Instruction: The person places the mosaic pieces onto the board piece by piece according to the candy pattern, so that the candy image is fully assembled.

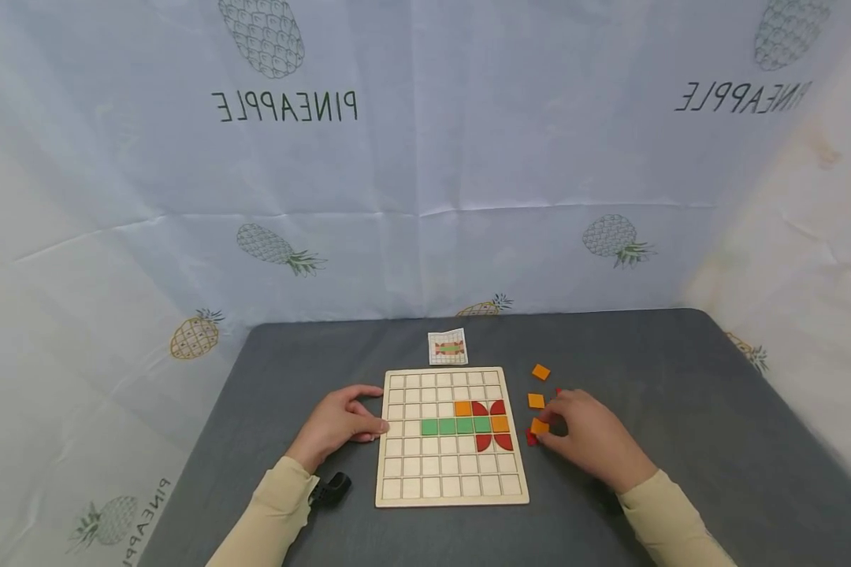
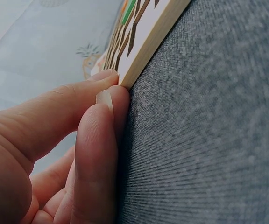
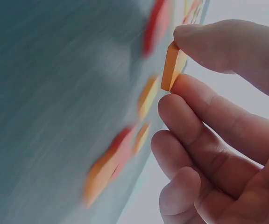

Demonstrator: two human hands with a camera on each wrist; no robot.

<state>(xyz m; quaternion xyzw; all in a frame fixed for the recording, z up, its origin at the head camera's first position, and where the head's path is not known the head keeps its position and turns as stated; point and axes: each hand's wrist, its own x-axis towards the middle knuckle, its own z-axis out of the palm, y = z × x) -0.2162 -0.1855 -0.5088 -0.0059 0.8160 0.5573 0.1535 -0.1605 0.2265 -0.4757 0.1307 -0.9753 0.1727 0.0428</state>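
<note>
The gridded board (image 1: 431, 466) is laid flat on the worktop (image 1: 347, 539), between the two hands. Its left edge is held lightly by the left hand (image 1: 342, 421), the thumb set over the rim and fingertips against the side — apparently so that sliding is prevented. An orange tile (image 1: 540, 426) is pinched by the right hand (image 1: 587, 429) between thumb and index finger, the other fingers curled clear; by its narrow sides, the face seems to be left free. Loose orange tiles (image 1: 536, 401) are kept just right of the board, perhaps for short reaches. The card (image 1: 448, 347) is set beyond the far edge, where its pattern can be viewed beside the green tiles (image 1: 447, 426) and red pieces (image 1: 484, 442) on the grid.

A red piece (image 1: 559, 390) is mostly covered by the right hand. In the right wrist view, the loose pieces are blurred — their outlines cannot be made out. Most of the board is cut off in the left wrist view.
</note>
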